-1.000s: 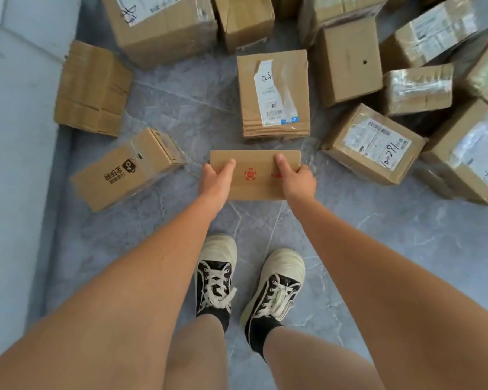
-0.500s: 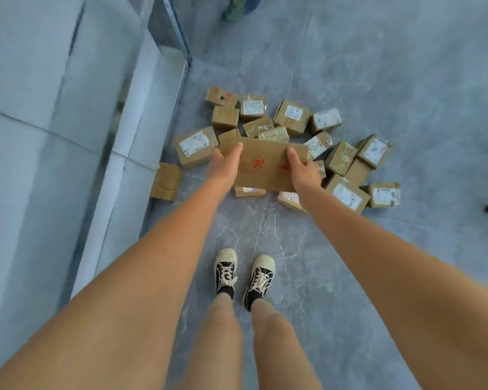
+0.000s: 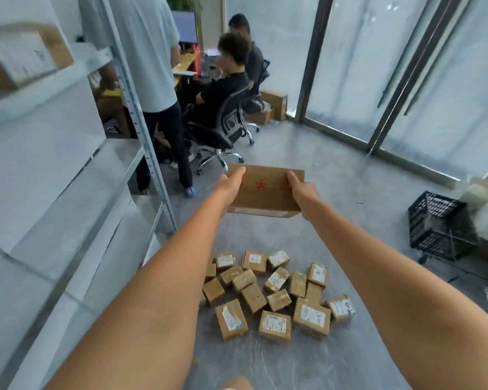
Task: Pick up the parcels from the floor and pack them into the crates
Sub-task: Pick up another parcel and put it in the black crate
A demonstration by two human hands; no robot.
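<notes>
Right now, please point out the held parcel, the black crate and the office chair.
held parcel (image 3: 265, 190): head view, top face near the red stamp.
black crate (image 3: 440, 226): head view, front mesh wall.
office chair (image 3: 231, 122): head view, mesh backrest.

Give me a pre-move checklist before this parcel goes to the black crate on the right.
1. Grip on the flat parcel: left hand and right hand each hold one end. Ok.
2. Parcel clear of the floor and the pile of parcels: held well above them. Ok.
3. Black crate in sight, standing to the right. Ok.
4. Room inside the crate: its inside does not show. Cannot tell.
5. Floor between the pile and the crate: bare grey floor. Ok.
6. The seated person's office chair is away from that path. Ok.
</notes>
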